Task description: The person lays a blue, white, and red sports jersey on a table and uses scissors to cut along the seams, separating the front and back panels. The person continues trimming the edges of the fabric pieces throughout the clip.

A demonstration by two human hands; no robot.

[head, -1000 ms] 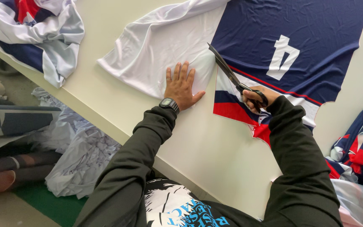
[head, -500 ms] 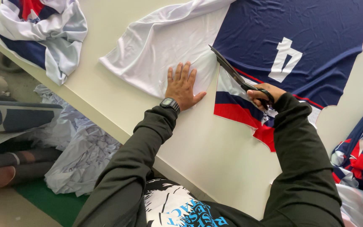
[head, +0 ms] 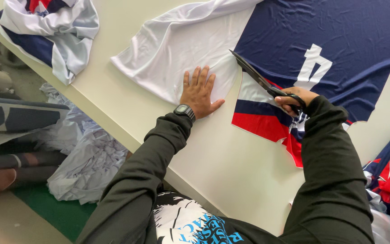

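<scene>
The big pale tabletop (head: 231, 167) carries a wide cloth (head: 330, 49), part dark blue, part white, spread from the middle toward the far right corner. The left hand (head: 199, 92) lies flat and open on the white part, holding nothing. The right hand (head: 292, 99) is curled around the scissors (head: 260, 79) handle; their blades point into the cloth. I think the cloth could slide and the cut go crooked, or the tips could nick the flat fingers close by.

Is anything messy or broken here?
Nothing looks broken. The fabric is being cut on purpose: the right hand works scissors while the left hand flattens the white part. The mess is a crumpled cloth heap on the floor beside the table.
</scene>
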